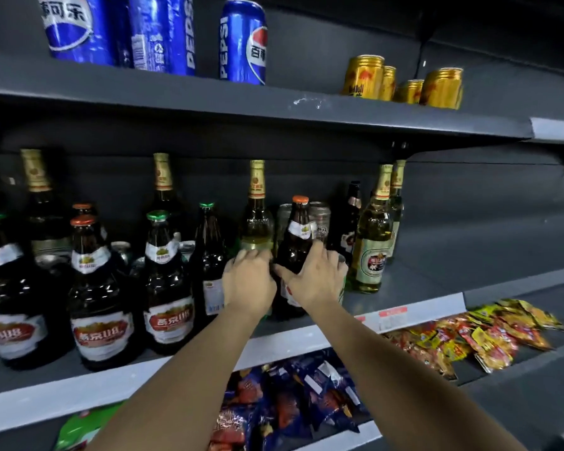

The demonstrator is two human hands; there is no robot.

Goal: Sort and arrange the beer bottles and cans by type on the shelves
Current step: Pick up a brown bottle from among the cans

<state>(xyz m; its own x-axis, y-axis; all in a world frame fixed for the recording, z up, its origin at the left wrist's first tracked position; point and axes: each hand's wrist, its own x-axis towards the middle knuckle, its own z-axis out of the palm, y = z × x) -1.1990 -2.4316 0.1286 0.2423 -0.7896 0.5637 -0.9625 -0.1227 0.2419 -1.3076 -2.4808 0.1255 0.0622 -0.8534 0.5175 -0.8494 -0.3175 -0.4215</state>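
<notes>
Mid-sort, middle shelf (414, 309). Right hand (318, 276) fingers curled round brown bottle (295, 245); left hand (249, 281) fingers reaching onto clear bottle (257, 229), grip uncertain. Next, probably: lift brown bottle leftward to matching bottles, clearing neighbours.

Dark grey metal shelving (274, 102) filling the view, white price strips (414, 312) running along edges, dim light falling.

Two bare forearms w/ hands, seen from the wearer's own viewpoint. Left hand (248, 281) and right hand (316, 275): no gloves, rings, watch or wristbands visible. No sleeves in view; arms uncovered up to frame edge. Fingertips partly hidden, nails can't be made out.
</notes>
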